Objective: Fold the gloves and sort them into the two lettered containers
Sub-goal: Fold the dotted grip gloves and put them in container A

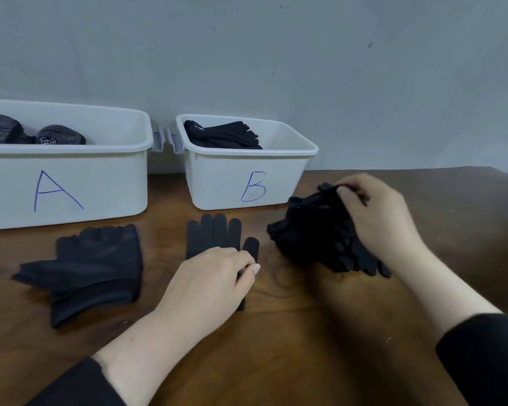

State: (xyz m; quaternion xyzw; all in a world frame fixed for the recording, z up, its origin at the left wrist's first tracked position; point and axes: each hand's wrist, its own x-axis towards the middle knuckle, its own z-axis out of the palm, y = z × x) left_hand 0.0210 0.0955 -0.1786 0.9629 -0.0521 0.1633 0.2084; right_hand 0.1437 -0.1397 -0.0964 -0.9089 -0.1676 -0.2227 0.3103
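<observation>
On the wooden counter (291, 332), the left hand (214, 279) rests on a flat black glove (214, 234) at centre, its fingers curled and pinching the glove's edge near the thumb. At 3 o'clock from it, the right hand (376, 212) grips a bunched pile of black gloves (314, 235), fingers curled around a strand at the top. At 9 o'clock lies a fingerless black glove pair (91, 268). Container A (71, 186), at 10 o'clock, holds patterned gloves (60, 135); container B (247, 177), at 12 o'clock, holds folded black gloves (223, 136).
</observation>
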